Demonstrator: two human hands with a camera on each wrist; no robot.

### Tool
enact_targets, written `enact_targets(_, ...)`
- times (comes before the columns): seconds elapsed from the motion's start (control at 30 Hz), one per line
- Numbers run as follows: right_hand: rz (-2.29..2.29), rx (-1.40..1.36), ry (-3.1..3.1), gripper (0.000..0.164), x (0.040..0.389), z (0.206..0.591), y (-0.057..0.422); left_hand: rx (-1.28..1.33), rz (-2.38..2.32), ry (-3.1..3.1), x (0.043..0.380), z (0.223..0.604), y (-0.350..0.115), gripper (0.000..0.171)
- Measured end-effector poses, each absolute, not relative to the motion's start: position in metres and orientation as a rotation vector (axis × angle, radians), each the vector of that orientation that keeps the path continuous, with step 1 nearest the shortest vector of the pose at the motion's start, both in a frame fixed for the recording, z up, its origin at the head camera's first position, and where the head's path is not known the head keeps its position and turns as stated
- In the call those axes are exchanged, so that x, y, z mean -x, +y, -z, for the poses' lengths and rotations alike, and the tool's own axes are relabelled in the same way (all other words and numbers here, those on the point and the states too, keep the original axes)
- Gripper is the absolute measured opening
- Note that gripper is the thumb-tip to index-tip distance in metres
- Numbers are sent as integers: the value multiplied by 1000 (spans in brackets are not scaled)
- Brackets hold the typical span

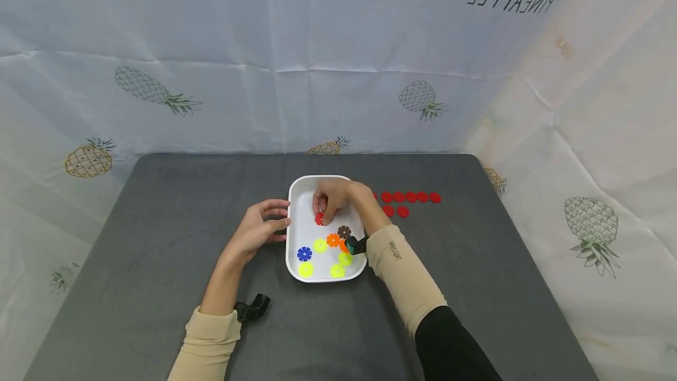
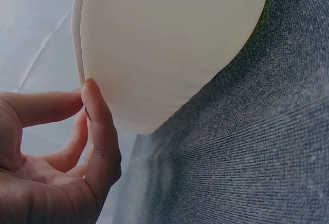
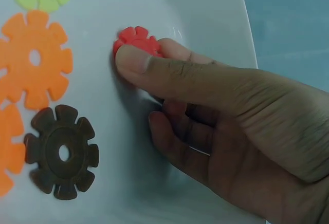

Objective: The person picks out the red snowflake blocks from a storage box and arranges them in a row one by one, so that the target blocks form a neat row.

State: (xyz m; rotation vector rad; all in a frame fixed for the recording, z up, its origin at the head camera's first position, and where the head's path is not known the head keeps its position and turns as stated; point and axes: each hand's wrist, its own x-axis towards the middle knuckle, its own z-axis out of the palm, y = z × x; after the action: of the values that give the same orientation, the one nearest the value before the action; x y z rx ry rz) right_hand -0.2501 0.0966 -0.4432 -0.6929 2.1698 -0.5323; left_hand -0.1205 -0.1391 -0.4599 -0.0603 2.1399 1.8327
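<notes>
A: Starting at the left, what is the left hand (image 1: 262,226) doing?

B: It rests on the dark surface (image 1: 158,240) with fingers relaxed and spread, thumb and fingertips touching the left outer wall of the white tray (image 1: 292,193). It grips nothing.

A: And inside the tray?

B: Just right of the left hand lie a blue disc (image 1: 304,253) and three yellow-green discs (image 1: 319,245). Further right are two orange discs (image 1: 333,240), the second partly hidden by the right wrist's camera mount, and one brown disc (image 1: 344,231). Above them the right hand (image 1: 332,196) reaches into the tray's far half, thumb and fingers pinching a red disc (image 3: 136,39) against the tray floor.

A: So how many in the tray?

B: Eight that I can count: one blue, three yellow-green, two orange, one brown, one red.

A: Anything outside the tray?

B: Right of the right hand, red discs (image 1: 410,197) lie on the surface in two short rows: five plainly in the far row, two in the near one, and the forearm may hide more.

A: Room to move?

B: Bare surface stretches left of the left hand to the edge, and right of the red rows as well. The tray's far-left floor is bare too.
</notes>
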Motion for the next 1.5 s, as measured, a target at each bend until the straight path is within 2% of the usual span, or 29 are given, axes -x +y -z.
enact_targets(0.37, 597, 816, 2182, 14, 248, 445, 97, 67, -1832, 2139, 121, 461, -140, 49)
enact_targets(0.6, 696, 791, 2164, 10, 246, 435, 99, 74, -1836, 2129, 122, 462, -139, 50)
enact_targets(0.8, 849, 798, 2160, 12, 244, 422, 113, 66, -1834, 2135, 123, 462, -139, 50)
enact_targets(1.17, 1077, 750, 2232, 18, 235, 401, 170, 49, -1845, 2127, 122, 462, -139, 50)
enact_targets(1.5, 1168, 611, 2384, 20, 225, 406, 247, 50, -1844, 2125, 122, 462, -140, 50)
